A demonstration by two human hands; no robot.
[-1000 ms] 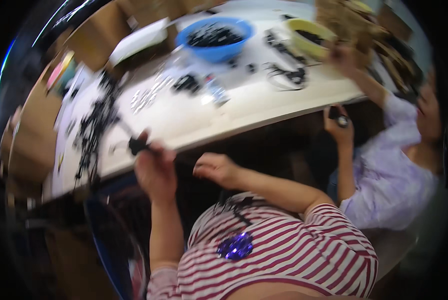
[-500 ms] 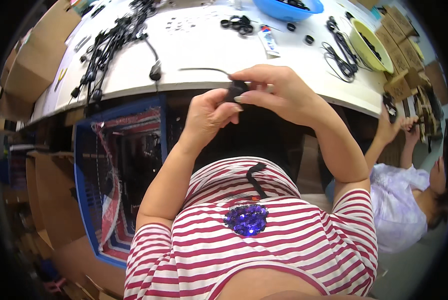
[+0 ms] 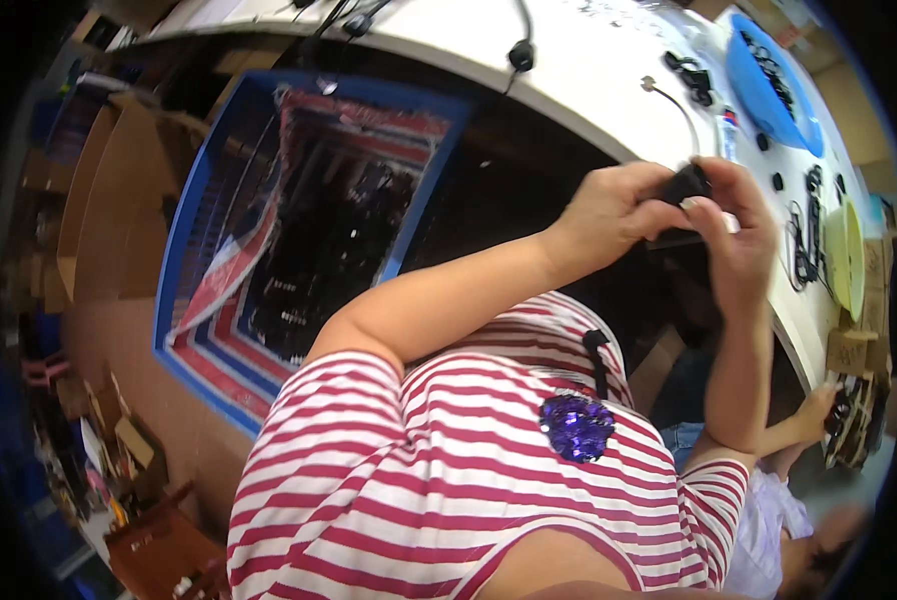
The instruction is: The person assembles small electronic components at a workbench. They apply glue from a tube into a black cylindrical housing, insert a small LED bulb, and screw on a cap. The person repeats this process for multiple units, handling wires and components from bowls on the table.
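Cardboard boxes [image 3: 88,190]: brown, sitting stacked along the far left, beside the crate.
Blue crate [image 3: 193,240]: standing on the floor below the table edge, lined with a red, white and blue striped sheet and holding a dark heap of small black parts.
Striped shirt [image 3: 448,470]: red and white, filling the lower middle, carrying a purple sequin patch [image 3: 576,427] on the chest.
White table [image 3: 588,75]: curving across the top, with black cables lying on it and hanging over its edge.
Left hand [image 3: 613,205]: curling closed around the left end of the small black part, thumb pressing on it.
Small black part [image 3: 683,185]: being held in the air between both hands, just in front of the table edge, with a thin wire [image 3: 680,105] running up from it onto the table.
Right hand [image 3: 738,225]: gripping the same part from the right, fingers folding over its top.
Blue bowl [image 3: 768,80]: resting on the table to the upper right, holding black pieces.
Yellow bowl [image 3: 848,255]: sitting further right, next to a coil of black cable [image 3: 803,240].
Another person's hand [image 3: 818,415]: reaching toward dark items at the lower right.
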